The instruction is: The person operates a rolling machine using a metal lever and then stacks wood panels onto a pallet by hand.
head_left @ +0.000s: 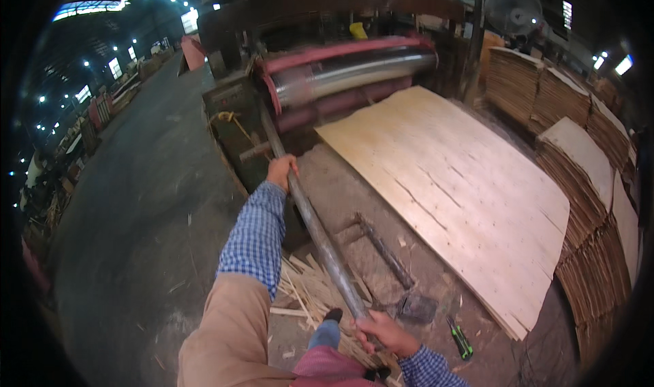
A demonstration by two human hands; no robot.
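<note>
Grey steel, a long round metal bar (315, 227), runs diagonally up the middle of a downward view inside a dim factory hall. Both of the person's hands are wrapped around it. The left hand (281, 170), at the end of a blue checked sleeve, is closed around the bar's upper part, close to a large roller machine with red and silver drums (347, 73). The right hand (383, 332) is curled tight around the bar's lower end, near the bottom edge of the view. Just right of the bar, a big pale sheet of thin wood veneer (449, 182) lies flat, its far edge touching the machine's rollers. Tall stacks of brown veneer sheets (586, 182) stand along the right side. Beneath the bar, splintered pale wood strips (306, 291) litter the dusty floor, and a green-handled screwdriver (461, 339) lies near the right hand.
</note>
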